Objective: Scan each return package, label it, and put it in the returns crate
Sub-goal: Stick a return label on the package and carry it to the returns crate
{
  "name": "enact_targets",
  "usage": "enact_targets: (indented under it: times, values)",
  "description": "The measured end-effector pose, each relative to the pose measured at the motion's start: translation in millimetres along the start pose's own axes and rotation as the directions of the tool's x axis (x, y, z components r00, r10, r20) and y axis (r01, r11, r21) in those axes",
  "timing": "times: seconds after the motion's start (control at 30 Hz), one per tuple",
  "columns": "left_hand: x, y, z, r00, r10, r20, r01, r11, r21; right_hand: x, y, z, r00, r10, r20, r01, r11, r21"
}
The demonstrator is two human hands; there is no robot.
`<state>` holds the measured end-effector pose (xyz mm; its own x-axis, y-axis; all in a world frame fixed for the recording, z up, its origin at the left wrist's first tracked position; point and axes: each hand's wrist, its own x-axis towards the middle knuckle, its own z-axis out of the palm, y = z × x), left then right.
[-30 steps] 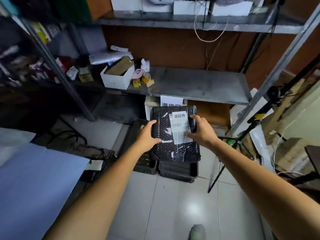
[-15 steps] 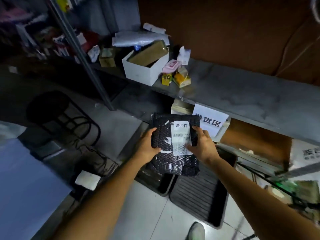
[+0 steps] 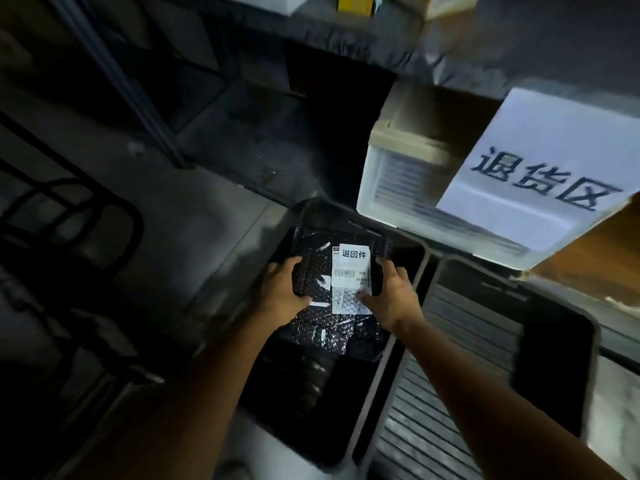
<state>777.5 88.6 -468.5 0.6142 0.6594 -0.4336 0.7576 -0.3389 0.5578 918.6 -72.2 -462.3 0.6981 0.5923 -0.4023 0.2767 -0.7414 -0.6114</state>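
**Fig. 1.** Head view, step 3 of 3: putting the package in the crate.

Far left, a black wire stool (image 3: 69, 216) stands on the dark floor, and a shelf post (image 3: 121, 81) slants down from the upper left.

Centre, the left grip (image 3: 282, 296) grasps the left edge of a black bubble-wrap package (image 3: 329, 337), thumb on top. The package is held flat, face up, at the middle of the frame. It sits over the far end of the left crate (image 3: 371, 394), the nearer of 2 dark crates on the floor. Whether it touches anything inside cannot be told. A white label (image 3: 351, 271) with a barcode is already stuck on its upper face, so scanning and labelling appear done. The right grip (image 3: 394, 299) grasps the right edge, its thumb on the label's lower corner.

Right of centre, the second crate (image 3: 433, 427) shows a bare ribbed floor. Upper right, a paper sign (image 3: 540, 168) hangs in front of a white bin (image 3: 381, 174) under the shelf (image 3: 346, 39).

Judged next move: lower the package level inside the crate rim, then release both grips together so it lands flat, label up.
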Motion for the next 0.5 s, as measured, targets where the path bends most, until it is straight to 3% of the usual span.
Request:
enact_targets:
  times: [0.23,0.5]
  values:
    - [144,-69,110,0.999,0.032,0.014,-0.032,0.999,0.02,135,85,102,0.997,0.076,-0.02,-0.077,0.997,-0.027]
    - [235,-108,184,0.999,0.05,0.007,-0.05,0.998,0.044,228,131,156,0.983,0.185,-0.002,-0.185,0.981,-0.048]
